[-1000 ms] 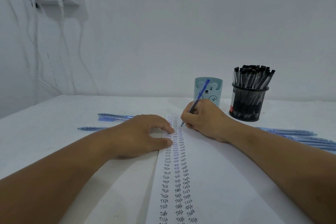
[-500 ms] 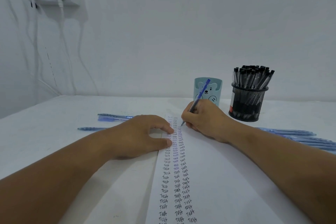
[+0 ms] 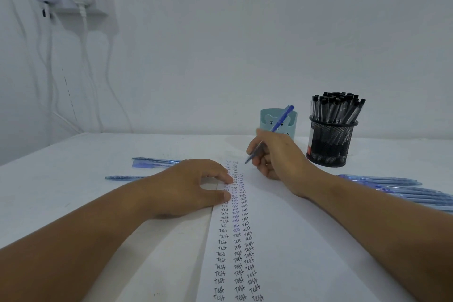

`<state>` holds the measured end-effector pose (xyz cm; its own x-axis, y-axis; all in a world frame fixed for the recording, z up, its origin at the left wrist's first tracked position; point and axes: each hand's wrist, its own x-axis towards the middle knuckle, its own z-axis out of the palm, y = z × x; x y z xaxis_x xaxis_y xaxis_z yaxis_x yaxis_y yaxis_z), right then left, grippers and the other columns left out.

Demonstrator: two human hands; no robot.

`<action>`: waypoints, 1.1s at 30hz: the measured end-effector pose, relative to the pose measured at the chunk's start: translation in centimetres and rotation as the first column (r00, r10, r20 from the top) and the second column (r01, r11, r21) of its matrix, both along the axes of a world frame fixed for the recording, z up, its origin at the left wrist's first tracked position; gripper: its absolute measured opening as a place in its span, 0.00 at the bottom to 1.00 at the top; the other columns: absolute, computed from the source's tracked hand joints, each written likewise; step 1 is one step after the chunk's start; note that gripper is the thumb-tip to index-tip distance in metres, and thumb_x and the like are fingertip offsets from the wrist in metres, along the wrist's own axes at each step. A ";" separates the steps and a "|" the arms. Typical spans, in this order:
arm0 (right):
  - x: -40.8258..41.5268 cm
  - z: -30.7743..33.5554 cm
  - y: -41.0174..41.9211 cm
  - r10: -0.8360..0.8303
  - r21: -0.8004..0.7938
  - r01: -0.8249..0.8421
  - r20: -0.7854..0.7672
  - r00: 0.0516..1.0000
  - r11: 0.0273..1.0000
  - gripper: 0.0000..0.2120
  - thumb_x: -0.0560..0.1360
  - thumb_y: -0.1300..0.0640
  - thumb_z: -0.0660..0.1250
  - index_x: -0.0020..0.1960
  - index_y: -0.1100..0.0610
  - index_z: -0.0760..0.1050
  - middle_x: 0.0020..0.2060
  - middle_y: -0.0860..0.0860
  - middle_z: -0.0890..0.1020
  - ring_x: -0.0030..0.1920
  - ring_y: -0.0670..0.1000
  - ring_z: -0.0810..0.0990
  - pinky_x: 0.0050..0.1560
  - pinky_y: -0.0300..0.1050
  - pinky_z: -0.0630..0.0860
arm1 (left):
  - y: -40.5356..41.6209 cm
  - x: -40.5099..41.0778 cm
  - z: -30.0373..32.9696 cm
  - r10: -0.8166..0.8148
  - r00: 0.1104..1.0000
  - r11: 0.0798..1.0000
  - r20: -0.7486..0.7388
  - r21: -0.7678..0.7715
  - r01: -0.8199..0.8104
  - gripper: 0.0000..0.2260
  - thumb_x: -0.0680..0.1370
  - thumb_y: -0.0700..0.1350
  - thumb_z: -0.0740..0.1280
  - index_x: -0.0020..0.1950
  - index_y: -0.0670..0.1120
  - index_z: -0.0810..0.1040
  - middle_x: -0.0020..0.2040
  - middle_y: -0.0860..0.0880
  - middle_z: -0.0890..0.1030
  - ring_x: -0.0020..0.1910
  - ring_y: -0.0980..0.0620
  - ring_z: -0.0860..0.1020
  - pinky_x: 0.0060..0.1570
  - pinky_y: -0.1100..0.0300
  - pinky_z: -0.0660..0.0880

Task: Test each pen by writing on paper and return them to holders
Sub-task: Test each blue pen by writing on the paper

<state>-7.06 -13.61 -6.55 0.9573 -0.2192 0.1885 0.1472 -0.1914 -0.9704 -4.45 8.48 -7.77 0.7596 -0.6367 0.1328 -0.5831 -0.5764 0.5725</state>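
Paper (image 3: 282, 240) lies flat on the table (image 3: 73, 191) under the left hand (image 3: 193, 186), its loosely bent fingers pressing the edge; right hand (image 3: 277, 154) pinches the blue pen (image 3: 274, 130), tip seemingly just off the sheet; steadying the paper and writing lightly should test it cleanly.

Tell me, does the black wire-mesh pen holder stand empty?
No, the black wire-mesh pen holder is packed with black-capped pens.

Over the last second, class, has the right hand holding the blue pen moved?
Yes. The right hand has lifted the blue pen, its tip now right of the written columns on the paper, nearer the mesh holder.
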 end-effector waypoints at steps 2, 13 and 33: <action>-0.3 0.5 -0.1 -0.036 -0.132 0.051 0.110 0.993 0.990 0.26 0.85 0.44 0.55 0.37 0.58 0.78 0.29 0.51 0.76 0.28 0.46 0.71 0.31 0.36 0.67 | 0.0 0.0 0.0 -0.001 1.000 1.000 0.005 -0.005 0.001 0.13 0.75 0.57 0.74 0.58 0.62 0.82 0.63 0.71 0.75 0.64 0.74 0.69 0.64 0.74 0.62; -0.9 0.3 -0.5 0.085 -0.356 0.038 0.321 0.943 0.934 0.15 0.84 0.59 0.56 0.62 0.40 0.63 0.34 0.47 0.71 0.34 0.48 0.69 0.39 0.43 0.69 | 0.0 0.2 -0.3 -0.021 0.999 1.000 0.027 -0.014 0.021 0.13 0.76 0.56 0.73 0.60 0.60 0.82 0.63 0.70 0.75 0.62 0.78 0.68 0.54 0.86 0.58; -6.2 6.7 -4.5 0.028 -0.845 -0.075 -0.071 0.997 0.529 0.04 0.77 0.56 0.73 0.48 0.46 0.81 0.36 0.45 0.80 0.34 0.43 0.76 0.41 0.36 0.74 | -2.6 -3.8 0.8 -0.137 0.986 0.980 0.094 -0.130 0.149 0.13 0.77 0.64 0.66 0.53 0.58 0.83 0.55 0.64 0.81 0.58 0.66 0.77 0.63 0.59 0.72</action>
<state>-13.24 -18.13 0.13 0.9736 0.0711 0.2168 0.1479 -0.9203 -0.3622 -8.22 5.88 -7.01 0.6444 -0.7095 0.2851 -0.7033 -0.4036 0.5852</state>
